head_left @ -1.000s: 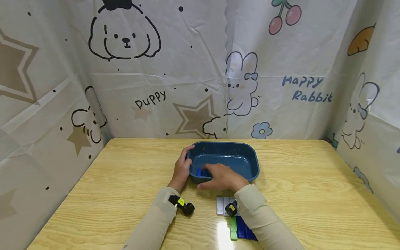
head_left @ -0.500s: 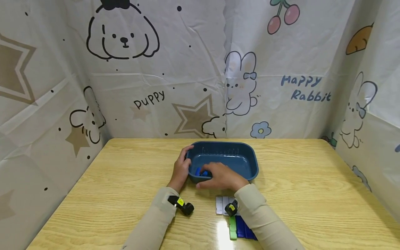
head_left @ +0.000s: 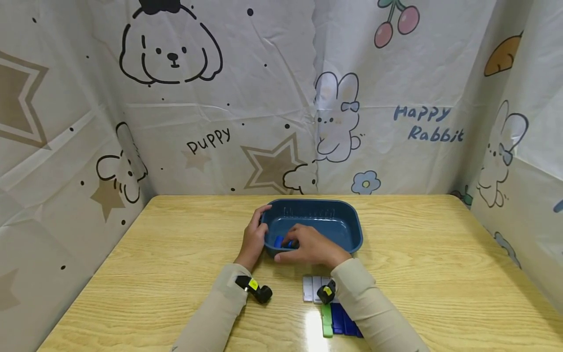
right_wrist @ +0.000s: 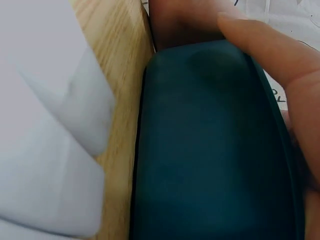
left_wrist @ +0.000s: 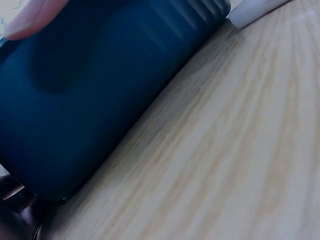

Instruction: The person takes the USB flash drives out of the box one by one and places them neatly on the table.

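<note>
A dark blue plastic basin (head_left: 325, 227) stands on the wooden table. My left hand (head_left: 254, 239) grips its left end, the fingers along the outside. In the left wrist view, a thumb tip lies over the rim beside the basin's wall (left_wrist: 115, 75). My right hand (head_left: 310, 247) reaches over the front rim with bent fingers inside, among small bright blue pieces (head_left: 279, 241) in the near left corner. Its thumb (right_wrist: 270, 47) stays outside, over the front wall. Whether those fingers hold a piece I cannot tell, as the hand covers them.
White flat pieces (head_left: 310, 288) lie side by side in front of the basin, partly under the right forearm. Nearer to me are a light green strip (head_left: 327, 320) and dark blue strips (head_left: 343, 320). A printed cloth (head_left: 198, 107) hangs behind the table (head_left: 193, 230).
My right hand has lifted slightly, its fingers shifting among the blue pieces. The left hand keeps its grip on the basin. The whole view has drifted a little.
</note>
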The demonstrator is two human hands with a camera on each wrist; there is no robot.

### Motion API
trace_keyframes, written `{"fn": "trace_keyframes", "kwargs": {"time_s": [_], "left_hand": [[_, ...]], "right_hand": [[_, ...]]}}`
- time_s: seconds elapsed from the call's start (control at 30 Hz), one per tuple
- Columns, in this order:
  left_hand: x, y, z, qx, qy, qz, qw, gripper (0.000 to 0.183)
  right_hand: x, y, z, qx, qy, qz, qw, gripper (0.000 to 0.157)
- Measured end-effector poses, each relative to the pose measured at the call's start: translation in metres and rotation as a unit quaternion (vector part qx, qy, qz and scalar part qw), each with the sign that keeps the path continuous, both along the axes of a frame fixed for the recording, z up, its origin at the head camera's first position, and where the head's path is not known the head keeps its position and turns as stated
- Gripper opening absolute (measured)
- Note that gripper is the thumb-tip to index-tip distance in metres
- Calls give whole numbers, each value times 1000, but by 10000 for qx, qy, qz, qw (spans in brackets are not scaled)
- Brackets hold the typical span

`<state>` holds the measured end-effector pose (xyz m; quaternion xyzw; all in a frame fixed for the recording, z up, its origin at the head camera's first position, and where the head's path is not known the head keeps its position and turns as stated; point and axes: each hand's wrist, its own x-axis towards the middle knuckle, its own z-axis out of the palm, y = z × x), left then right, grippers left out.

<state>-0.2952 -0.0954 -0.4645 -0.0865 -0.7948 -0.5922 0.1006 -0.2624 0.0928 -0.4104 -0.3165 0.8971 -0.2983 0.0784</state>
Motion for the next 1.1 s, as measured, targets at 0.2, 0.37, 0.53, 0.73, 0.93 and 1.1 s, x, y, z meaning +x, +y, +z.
{"fn": "trace_keyframes", "kwargs": {"time_s": [0.2,0.37,0.53,0.73,0.93,1.1], "left_hand": [[0,1,1,-16,43,24,10000,53],[0,1,0,-21,32,32,10000,53],[-1,1,-1,-21,39,31,10000,53],[-1,1,0,-24,111,33,9999,53],[0,1,1,-36,106,8,9999,53],[0,1,1,-40,64,4,10000,53]], "right_hand": [[-1,3,1,-352,17,-107,9993,44],[0,4,1,-561,35,-272,9980,40],[0,5,0,-758,-37,-375,9964,38],[0,7,1,-930,-165,-400,9947,37],[-2,8,0,-970,-137,-434,9942,37],[-2,8,-1,-1155,-169,-555,9916,34]]}}
